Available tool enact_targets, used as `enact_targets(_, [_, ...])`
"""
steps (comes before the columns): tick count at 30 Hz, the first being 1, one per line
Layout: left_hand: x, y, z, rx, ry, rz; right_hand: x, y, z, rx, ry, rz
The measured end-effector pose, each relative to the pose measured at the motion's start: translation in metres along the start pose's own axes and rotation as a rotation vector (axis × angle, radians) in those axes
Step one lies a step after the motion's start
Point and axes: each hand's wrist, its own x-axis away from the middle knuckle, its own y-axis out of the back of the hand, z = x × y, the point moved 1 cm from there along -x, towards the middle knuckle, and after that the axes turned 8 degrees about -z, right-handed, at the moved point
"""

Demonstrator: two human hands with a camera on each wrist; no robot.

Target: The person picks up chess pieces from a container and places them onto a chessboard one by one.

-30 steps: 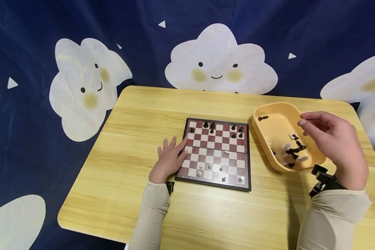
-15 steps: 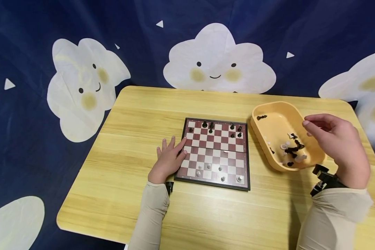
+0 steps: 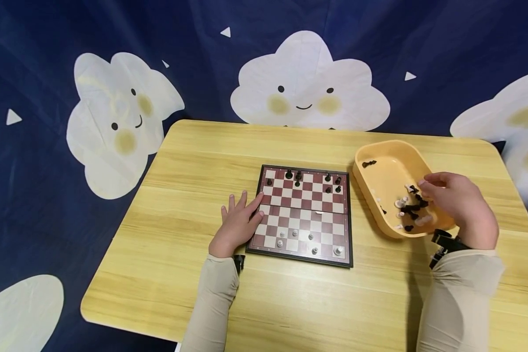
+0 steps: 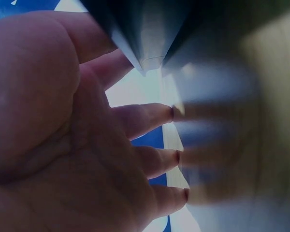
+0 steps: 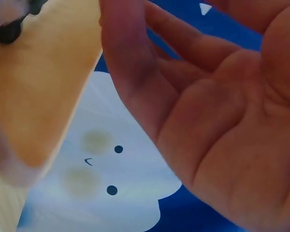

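My left hand (image 3: pixel 235 227) lies at the left edge of a folding magnetic chessboard (image 3: pixel 290 200), with fingers spread and the thumb and index finger touching its border. In the left wrist view the fingers (image 4: pixel 152 162) look fairly straight, their tips against a surface. Black chess pieces (image 3: pixel 289 174) stand on the far rows, white chess pieces (image 3: pixel 338 251) on the near ones. My right hand (image 3: pixel 459 200) reaches over the right side of a yellow plastic bin (image 3: pixel 369 208), fingertips beside the loose black chess pieces (image 3: pixel 415 208). Nothing shows between the fingers; their tips are partly hidden.
More white chess pieces (image 3: pixel 399 203) lie in the bin, and a single black chess piece (image 3: pixel 369 164) rests near its far left corner. Both board and bin stand on a wooden table (image 3: pixel 180 171). Behind it hangs a dark blue cloth (image 3: pixel 202 73) with clouds.
My right hand first draws slightly right, then comes down and toward the pieces in the bin. The left hand keeps its place at the board's edge. Pieces on the board have not moved.
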Motion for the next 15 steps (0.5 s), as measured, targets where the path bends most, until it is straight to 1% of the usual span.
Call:
enact_targets(3, [-0.001, 0.0, 0.0, 0.001, -0.001, 0.002, -0.001, -0.001, -0.002, -0.003, 0.023, 0.092])
enact_targets(6, [-0.001, -0.001, 0.0, 0.0, -0.001, 0.004, -0.004, -0.001, -0.002, 0.022, 0.08, 0.151])
enact_targets(8, [-0.001, -0.002, 0.0, -0.003, 0.0, 0.005, -0.006, 0.001, -0.002, 0.077, 0.122, 0.161])
enact_targets(10, [-0.001, -0.002, 0.0, -0.006, 0.001, 0.005, -0.009, 0.004, -0.001, 0.134, 0.14, 0.16])
enact_targets(12, [-0.001, -0.002, 0.001, -0.01, 0.004, 0.005, -0.013, 0.007, 0.0, 0.188, 0.141, 0.163])
enact_targets(15, [-0.002, -0.002, 0.001, -0.013, 0.007, 0.004, -0.02, 0.01, 0.0, 0.213, 0.121, 0.17])
